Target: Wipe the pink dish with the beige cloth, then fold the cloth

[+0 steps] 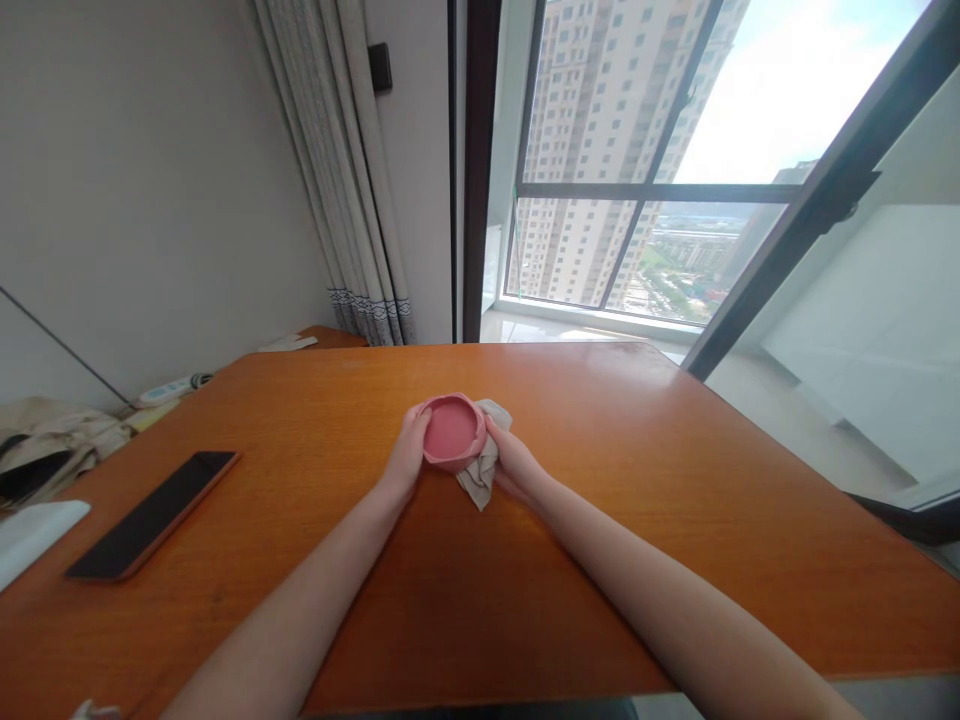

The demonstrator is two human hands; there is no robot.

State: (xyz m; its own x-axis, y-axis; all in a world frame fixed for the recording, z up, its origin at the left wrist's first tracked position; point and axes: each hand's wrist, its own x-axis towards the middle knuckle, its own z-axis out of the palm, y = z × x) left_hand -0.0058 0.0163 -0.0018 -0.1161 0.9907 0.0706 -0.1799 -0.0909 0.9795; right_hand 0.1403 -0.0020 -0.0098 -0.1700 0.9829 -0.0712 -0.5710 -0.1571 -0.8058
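Above the middle of the wooden table a pink bowl (454, 430) is tilted so that its inside faces me. My left hand (409, 445) grips its left side, with the thumb at the rim and the other fingers hidden behind. On the bowl's right side, my right hand (510, 455) is closed on a light grey cloth (480, 480). The cloth hangs down below the bowl and also shows behind its right rim. My right thumb lies close to the rim; whether these fingers also grip the bowl I cannot tell.
On the table's left side lies a dark flat phone or tablet (157, 515), with a white item (37, 535) beyond it. Beige fabric (60, 445) is bunched at the far left. A grey curtain (345, 200) and a window (637, 190) stand behind the table (675, 500).
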